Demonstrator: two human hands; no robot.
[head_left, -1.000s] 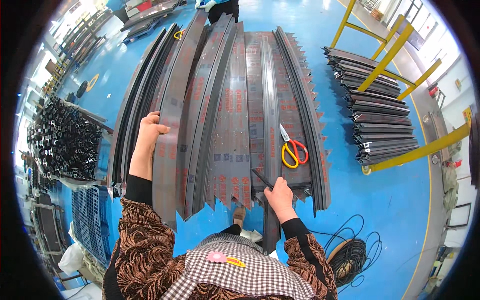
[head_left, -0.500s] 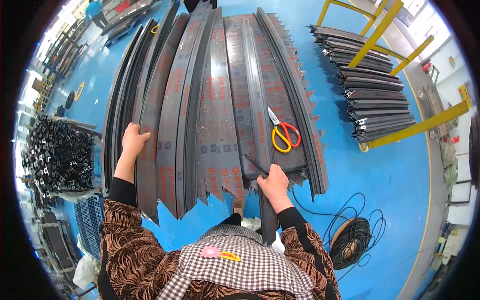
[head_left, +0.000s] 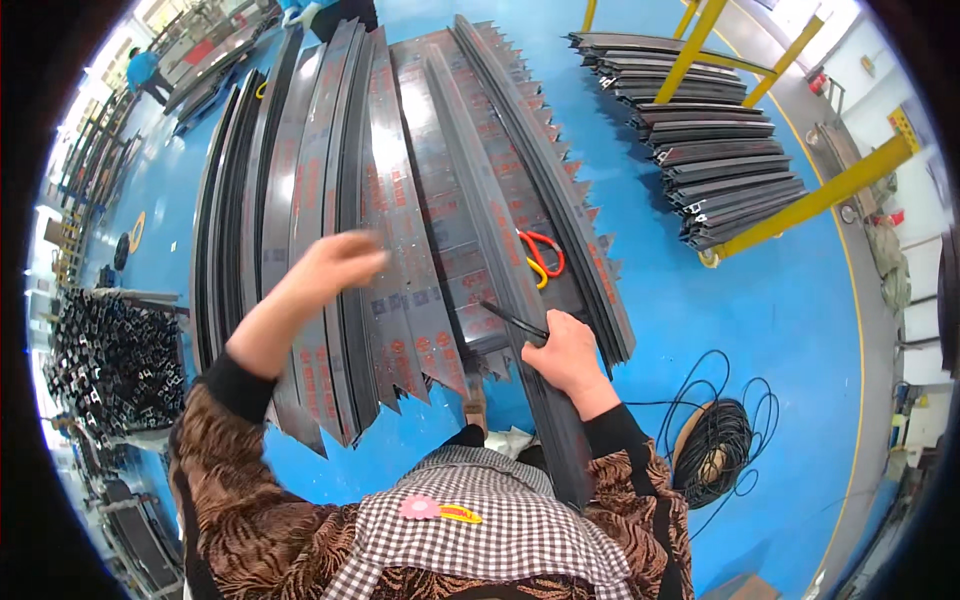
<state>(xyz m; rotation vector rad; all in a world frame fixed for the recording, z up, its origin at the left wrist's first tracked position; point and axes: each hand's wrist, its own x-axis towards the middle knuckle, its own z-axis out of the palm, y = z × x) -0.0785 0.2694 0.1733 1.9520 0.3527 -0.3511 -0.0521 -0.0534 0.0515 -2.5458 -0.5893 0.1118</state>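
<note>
over blue floor (head_left: 720,310), right fingers (head_left: 566,326) clamp a black strip (head_left: 511,318), left fingers (head_left: 368,263) apart.

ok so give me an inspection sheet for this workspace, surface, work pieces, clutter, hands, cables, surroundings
surface: long dark panels side by side, near ends jagged; what supports them cannot be told
work pieces: long dark bar lying over the panels, thin black strip across it
clutter: red-and-yellow-handled scissors, partly hidden by the bar
hands: left hand blurred, open above the panels; right hand closed on the strip
cables: coiled black cord on the blue floor
surroundings: yellow rack with stacked dark bars right, heaped black pieces left, person in blue upper left
</note>
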